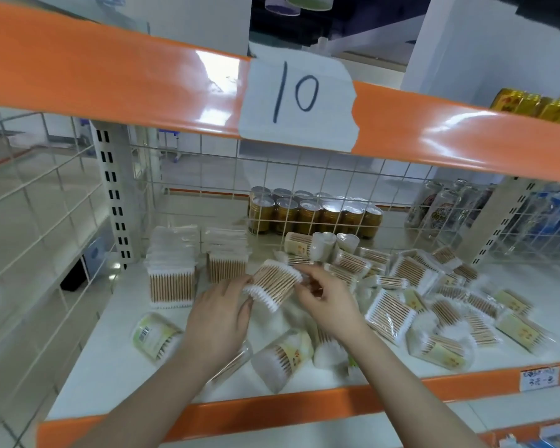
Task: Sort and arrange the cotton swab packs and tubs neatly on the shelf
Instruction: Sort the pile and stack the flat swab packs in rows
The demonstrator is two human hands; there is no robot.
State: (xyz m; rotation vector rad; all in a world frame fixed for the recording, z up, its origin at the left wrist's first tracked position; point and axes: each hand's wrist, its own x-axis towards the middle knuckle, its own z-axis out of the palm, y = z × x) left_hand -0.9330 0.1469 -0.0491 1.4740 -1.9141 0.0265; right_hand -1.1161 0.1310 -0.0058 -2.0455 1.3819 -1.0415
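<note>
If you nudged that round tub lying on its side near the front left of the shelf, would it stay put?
Probably not. The tub lies on its curved side on the smooth white shelf, so it would likely roll, perhaps toward the orange front edge. Filled with thin swabs, it is probably light, so a small push may move it.

A single head-worn view is given, aimed forward and down into the white shelf [117,376] from close in, with both forearms seen rising from the bottom edge toward mid-frame. The orange rail [110,69] of the tier above is caught very near the lens across the top, bowed and slanted by the wide angle, its paper label [299,103] just above centre. The wire mesh back [304,189] is faced almost square on, and floor is glimpsed beyond it.
</note>
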